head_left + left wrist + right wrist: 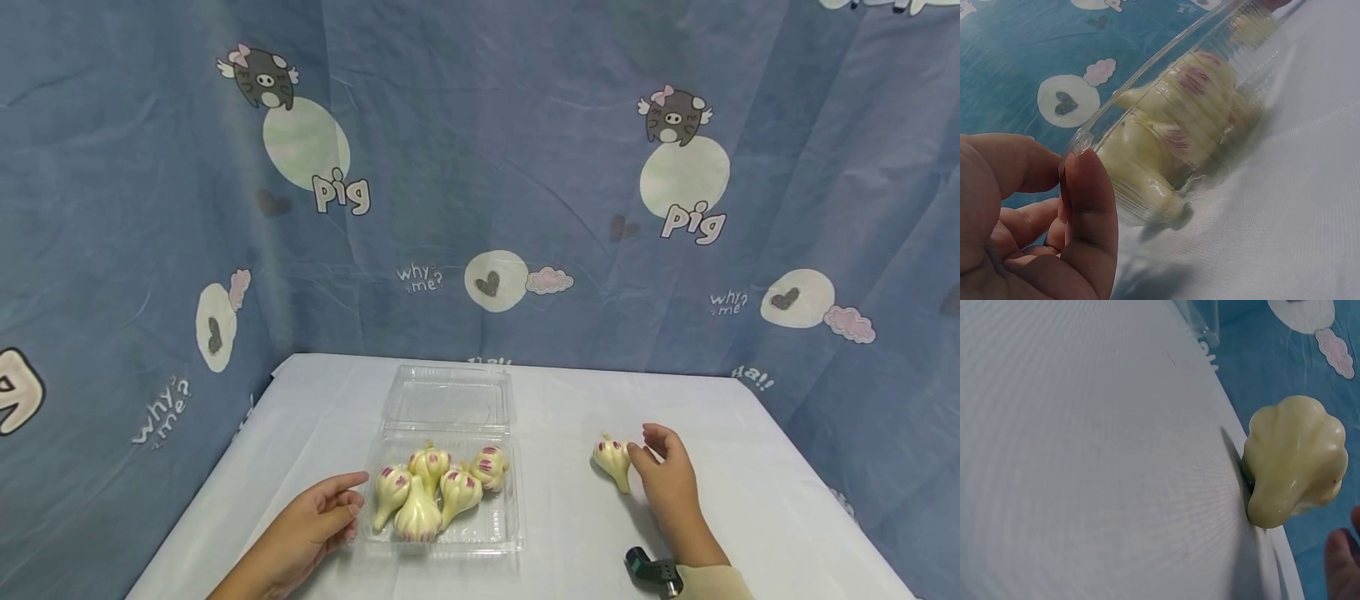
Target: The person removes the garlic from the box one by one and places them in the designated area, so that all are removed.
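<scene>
A clear plastic clamshell container [498,533] lies with its lid [450,398] folded back. Several garlic bulbs [418,515], cream with purple streaks, sit in its base. At the container's left edge is the left hand [315,527]; the left wrist view shows its thumb [1090,209] and a finger pinching the rim. One more garlic bulb [612,456] lies on the white table to the right, its stem towards the front. Just right of it is the right hand [669,473], fingers parted. In the right wrist view a gap shows between that bulb [1294,453] and the fingertips [1340,556].
A white cloth covers the table [562,417]. Behind and beside it hangs a blue printed curtain [562,167]. A dark wrist strap device [651,568] is on the right forearm, near the beige sleeve [712,583].
</scene>
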The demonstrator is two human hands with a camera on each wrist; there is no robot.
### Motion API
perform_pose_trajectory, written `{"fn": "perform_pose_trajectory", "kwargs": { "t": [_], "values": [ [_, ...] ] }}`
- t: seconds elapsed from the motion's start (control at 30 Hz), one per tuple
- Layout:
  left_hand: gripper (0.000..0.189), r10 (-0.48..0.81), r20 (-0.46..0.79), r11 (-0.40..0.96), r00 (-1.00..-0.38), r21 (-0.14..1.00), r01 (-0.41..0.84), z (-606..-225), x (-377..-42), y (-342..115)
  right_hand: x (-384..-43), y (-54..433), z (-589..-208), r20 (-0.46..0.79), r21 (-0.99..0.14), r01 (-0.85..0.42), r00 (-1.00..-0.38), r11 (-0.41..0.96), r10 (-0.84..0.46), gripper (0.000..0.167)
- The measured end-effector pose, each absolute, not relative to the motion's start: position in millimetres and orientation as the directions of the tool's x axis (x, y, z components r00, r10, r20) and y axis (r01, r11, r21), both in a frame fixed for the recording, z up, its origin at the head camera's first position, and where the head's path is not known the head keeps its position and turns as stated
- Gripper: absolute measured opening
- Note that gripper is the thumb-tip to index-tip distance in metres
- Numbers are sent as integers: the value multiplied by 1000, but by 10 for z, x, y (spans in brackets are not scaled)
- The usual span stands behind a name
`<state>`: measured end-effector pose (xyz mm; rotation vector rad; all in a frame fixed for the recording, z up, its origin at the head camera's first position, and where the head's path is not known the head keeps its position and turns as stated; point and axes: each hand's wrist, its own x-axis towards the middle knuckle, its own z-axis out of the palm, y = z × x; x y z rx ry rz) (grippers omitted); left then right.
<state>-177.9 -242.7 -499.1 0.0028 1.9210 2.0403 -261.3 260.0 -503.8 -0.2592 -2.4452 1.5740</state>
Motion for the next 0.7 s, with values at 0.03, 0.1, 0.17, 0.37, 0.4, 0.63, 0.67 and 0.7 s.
{"fn": "perform_pose_trajectory", "kwargs": {
  "t": [0.03,0.1,0.17,0.37,0.4,0.63,0.67,0.7],
  "values": [
    [68,246,-226,-30,-943,970,-241,-4988,-1777,-2428,-2612,2596,-5032,106,-908,19,-956,419,274,50],
    [68,249,-224,-31,-942,971,-239,-4980,-1771,-2428,-2611,2586,-5025,144,-900,-6,-948,435,285,49],
    [69,253,-220,-32,-942,971,-236,-4973,-1769,-2429,-2610,2572,-5022,184,-891,-34,-939,453,292,48],
    [70,252,-218,-31,-943,972,-233,-4975,-1772,-2437,-2594,2513,-4991,260,-872,-83,-913,482,314,45],
    [70,250,-219,-30,-943,972,-233,-4977,-1773,-2439,-2593,2503,-4984,266,-872,-86,-910,483,319,45],
    [70,258,-217,-35,-941,972,-234,-4977,-1776,-2435,-2540,2419,-4913,301,-876,-141,-907,462,295,42],
    [70,259,-217,-36,-941,972,-234,-4979,-1778,-2435,-2530,2405,-4900,306,-877,-150,-907,457,289,42],
    [70,260,-216,-37,-941,972,-234,-4980,-1778,-2435,-2520,2391,-4888,310,-877,-157,-908,454,284,42]
  ]
}}
